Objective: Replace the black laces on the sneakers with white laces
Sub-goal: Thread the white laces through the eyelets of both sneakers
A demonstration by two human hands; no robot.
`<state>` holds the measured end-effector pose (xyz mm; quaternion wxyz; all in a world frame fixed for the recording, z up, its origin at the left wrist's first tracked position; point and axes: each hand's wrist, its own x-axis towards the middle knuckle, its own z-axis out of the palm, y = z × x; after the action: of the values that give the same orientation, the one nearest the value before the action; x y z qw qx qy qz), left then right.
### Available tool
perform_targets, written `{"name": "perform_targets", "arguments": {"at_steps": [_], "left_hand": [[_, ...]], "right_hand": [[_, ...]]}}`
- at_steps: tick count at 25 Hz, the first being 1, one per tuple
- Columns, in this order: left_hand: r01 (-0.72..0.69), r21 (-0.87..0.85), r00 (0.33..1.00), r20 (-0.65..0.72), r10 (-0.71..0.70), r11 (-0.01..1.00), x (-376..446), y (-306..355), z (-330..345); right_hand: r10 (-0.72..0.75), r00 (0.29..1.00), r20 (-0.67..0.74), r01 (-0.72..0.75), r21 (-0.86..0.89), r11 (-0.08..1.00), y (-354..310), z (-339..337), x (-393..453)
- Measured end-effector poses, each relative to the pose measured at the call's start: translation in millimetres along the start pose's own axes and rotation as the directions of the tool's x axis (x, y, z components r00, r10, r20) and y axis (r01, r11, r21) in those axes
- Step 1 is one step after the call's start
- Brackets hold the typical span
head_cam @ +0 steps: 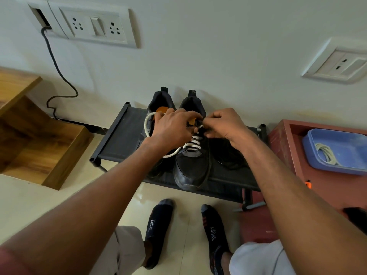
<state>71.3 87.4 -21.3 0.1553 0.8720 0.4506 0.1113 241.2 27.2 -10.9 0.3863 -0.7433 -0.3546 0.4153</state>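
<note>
two sneakers [190, 155] on rack [119, 139]; both hands' fingers [208, 119] pinch one white lace [193, 143]

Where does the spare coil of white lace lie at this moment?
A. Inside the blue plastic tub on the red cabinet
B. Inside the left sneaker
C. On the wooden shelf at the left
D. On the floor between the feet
A: the coiled white lace lies inside the blue plastic tub, which stands on the red cabinet to the right of the shoe rack.

Home room: shoe rack [119, 139], wall sockets [93, 26], tiled floor [29, 199].
</note>
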Motion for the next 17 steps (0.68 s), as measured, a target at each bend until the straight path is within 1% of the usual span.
{"name": "perform_targets", "arguments": {"at_steps": [2, 3, 4, 5, 6, 7, 8, 9, 10, 11, 12, 13, 14, 15, 16, 17], "left_hand": [[0.003, 0.013, 1.000, 0.010, -0.003, 1.000, -1, 0, -1], [0.002, 0.014, 1.000, 0.016, -0.002, 1.000, -1, 1, -3], [-0.001, 0.018, 1.000, 0.019, 0.001, 1.000, -1, 2, -3], [-0.005, 0.024, 1.000, 0.024, 0.004, 1.000, 0, 2, -4], [-0.011, 0.029, 0.999, 0.031, 0.010, 1.000, 0, 1, -5], [-0.017, 0.029, 0.999, 0.045, 0.015, 0.999, 0, 1, -5], [-0.024, 0.029, 0.998, 0.060, 0.022, 0.999, -1, 1, -6], [-0.036, 0.034, 0.997, 0.074, 0.033, 0.999, -1, 0, -6], [-0.052, 0.043, 0.995, 0.087, 0.048, 0.998, -2, -1, -6], [-0.067, 0.051, 0.994, 0.093, 0.062, 0.996, -2, -1, -7], [-0.076, 0.057, 0.993, 0.091, 0.071, 0.995, -2, -2, -7], [-0.079, 0.058, 0.994, 0.085, 0.074, 0.995, -2, -4, -8], [-0.078, 0.055, 0.994, 0.084, 0.073, 0.995, -2, -5, -8], [-0.077, 0.050, 0.993, 0.089, 0.073, 0.996, -2, -5, -9], [-0.079, 0.046, 0.993, 0.095, 0.074, 0.996, -2, -6, -9], [-0.080, 0.043, 0.992, 0.099, 0.076, 0.996, -3, -6, -10]], "right_hand": [[0.050, 0.998, -0.046, -0.042, 0.157, 0.987, -5, -7, 0], [0.050, 0.993, -0.111, -0.024, 0.217, 0.976, -8, -12, 1], [0.032, 0.979, -0.200, 0.017, 0.238, 0.971, -11, -17, 2], [-0.012, 0.954, -0.300, 0.071, 0.184, 0.980, -12, -22, 4], [-0.093, 0.918, -0.385, 0.114, 0.032, 0.993, -13, -24, 5], [-0.205, 0.893, -0.402, 0.145, -0.174, 0.974, -13, -26, 5], [-0.291, 0.902, -0.319, 0.175, -0.346, 0.922, -13, -24, 3], [-0.312, 0.933, -0.182, 0.207, -0.438, 0.875, -11, -21, 3], [-0.267, 0.963, -0.036, 0.219, -0.471, 0.854, -10, -15, -1], [-0.204, 0.976, 0.082, 0.217, -0.505, 0.835, -7, -8, -2], [-0.165, 0.976, 0.143, 0.217, -0.550, 0.806, -5, -2, -4], [-0.162, 0.976, 0.146, 0.217, -0.579, 0.786, -3, 2, -3], [-0.178, 0.978, 0.108, 0.208, -0.569, 0.795, -5, 2, -3], [-0.213, 0.977, 0.009, 0.187, -0.516, 0.836, -10, 0, -4], [-0.260, 0.952, -0.158, 0.168, -0.438, 0.883, -17, -6, -6], [-0.295, 0.884, -0.364, 0.169, -0.339, 0.926, -24, -13, -8]]}}
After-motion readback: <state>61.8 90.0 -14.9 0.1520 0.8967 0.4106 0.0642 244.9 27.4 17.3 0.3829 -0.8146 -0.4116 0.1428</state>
